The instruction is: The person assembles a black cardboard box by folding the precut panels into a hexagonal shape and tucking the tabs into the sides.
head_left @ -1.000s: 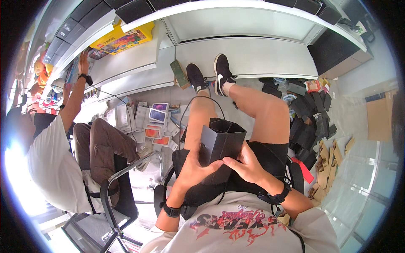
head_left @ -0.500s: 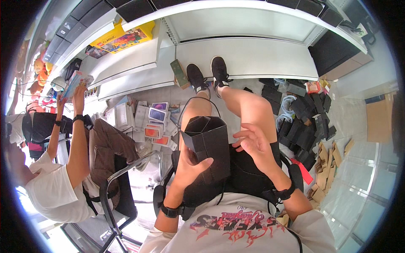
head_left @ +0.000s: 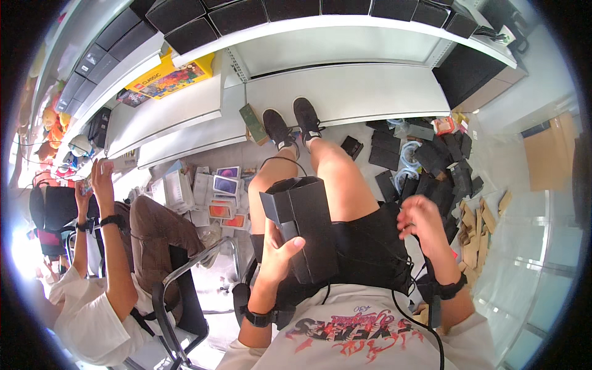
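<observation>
A black cardboard box stands tilted above my lap with its top end flaps raised. My left hand grips it from the left side, thumb across the near face and fingers behind, partly hidden. My right hand is off to the right of the box, not touching it, raised beside my right thigh. Its fingers are loosely bent and apart, and nothing shows between them.
Black boxes and clear bags lie piled on the floor at right, near folded brown cardboard. White phone boxes are heaped at left, beside a seated co-worker. Ahead stands a white shelf holding black boxes.
My right hand has moved right, away from the box. The box stays in my left hand, its opening turned less toward me. The co-worker's hands have lowered.
</observation>
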{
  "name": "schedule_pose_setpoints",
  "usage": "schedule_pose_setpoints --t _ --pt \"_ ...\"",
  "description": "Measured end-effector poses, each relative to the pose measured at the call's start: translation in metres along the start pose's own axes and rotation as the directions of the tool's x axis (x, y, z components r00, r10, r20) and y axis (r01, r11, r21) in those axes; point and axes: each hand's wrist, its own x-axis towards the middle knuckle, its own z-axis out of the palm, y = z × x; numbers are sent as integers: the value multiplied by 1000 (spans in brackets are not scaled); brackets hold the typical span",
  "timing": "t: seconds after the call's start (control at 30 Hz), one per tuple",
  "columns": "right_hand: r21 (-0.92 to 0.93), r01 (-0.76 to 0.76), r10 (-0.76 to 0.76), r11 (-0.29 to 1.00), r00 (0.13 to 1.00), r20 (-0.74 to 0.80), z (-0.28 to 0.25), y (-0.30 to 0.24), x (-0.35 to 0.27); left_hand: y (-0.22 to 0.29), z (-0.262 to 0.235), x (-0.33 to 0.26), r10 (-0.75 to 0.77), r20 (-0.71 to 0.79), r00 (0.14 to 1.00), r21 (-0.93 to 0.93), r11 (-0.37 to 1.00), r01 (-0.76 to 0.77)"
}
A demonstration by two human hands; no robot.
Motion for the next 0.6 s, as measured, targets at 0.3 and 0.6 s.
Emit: schedule_pose_setpoints --t 0.3,0.6 --pt "-667 -230 20 709 952 -307 -4 151 -31 14 -7 -4 3 -5 1000 -69 998 -4" --pt "-169 -414 235 894 756 -611 -54 230 -55 13 -18 -1 26 -4 1000 -77 997 -26"
